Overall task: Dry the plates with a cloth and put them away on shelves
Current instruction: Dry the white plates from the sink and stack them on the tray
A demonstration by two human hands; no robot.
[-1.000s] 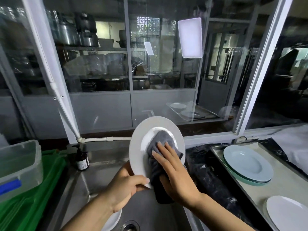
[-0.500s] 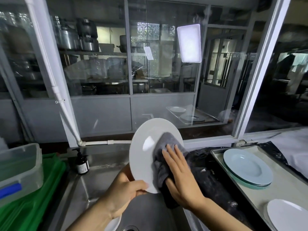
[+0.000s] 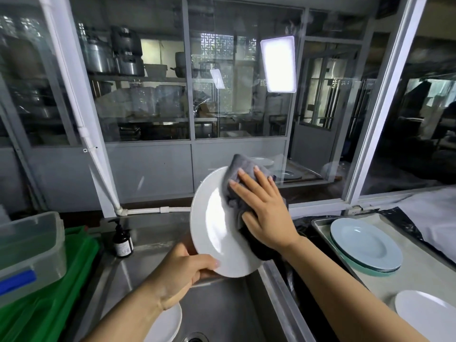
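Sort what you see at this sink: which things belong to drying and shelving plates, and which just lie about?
In the job: white plate gripped by the left hand; grey cloth pressed under the right hand; blue plates on the tray.

Lying about: pump bottle; plastic tub.

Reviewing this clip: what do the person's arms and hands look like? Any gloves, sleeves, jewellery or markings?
Both hands are bare: no gloves on the left hand or the right hand. Both forearms are uncovered as far as the frame shows, with no sleeve edge in view. No rings, watch, bracelets or markings are visible. Fingernails look short and unpainted.
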